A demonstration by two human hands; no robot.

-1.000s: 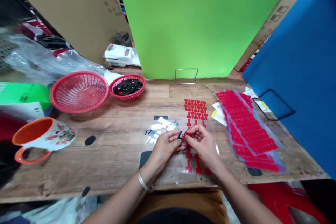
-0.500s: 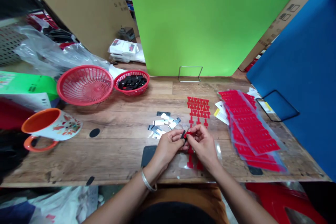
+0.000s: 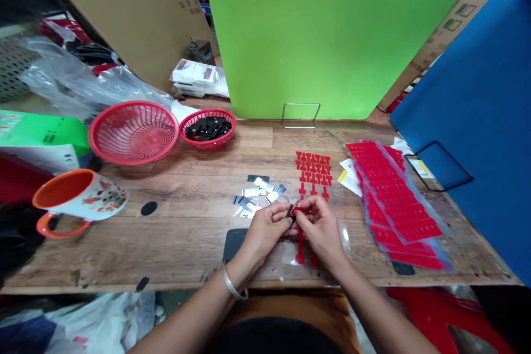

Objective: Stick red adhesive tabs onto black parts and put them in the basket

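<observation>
Between the fingers of my left hand (image 3: 269,227) is a small black piece (image 3: 291,214). My right hand (image 3: 321,227) pinches a red T-shaped sticker (image 3: 302,209), whose end meets the black piece. The fingers partly hide both. Under my hands lies a clear sheet of red T-shaped stickers (image 3: 314,168), with rows showing beyond and below them. To the left, several small silver and black strips (image 3: 254,192) lie loosely in a pile.
Sheets of red stickers (image 3: 398,199) are stacked at right, near a black wire stand (image 3: 450,185). A small red basket (image 3: 213,144) holds black pieces, beside a larger red basket (image 3: 93,133). An orange-and-white mug (image 3: 102,199) stands at left. A green panel (image 3: 332,38) rises behind.
Both hands keep nearly the same place and grip. The red sticker's end appears slightly shifted against the black piece; the view has tilted a little.
</observation>
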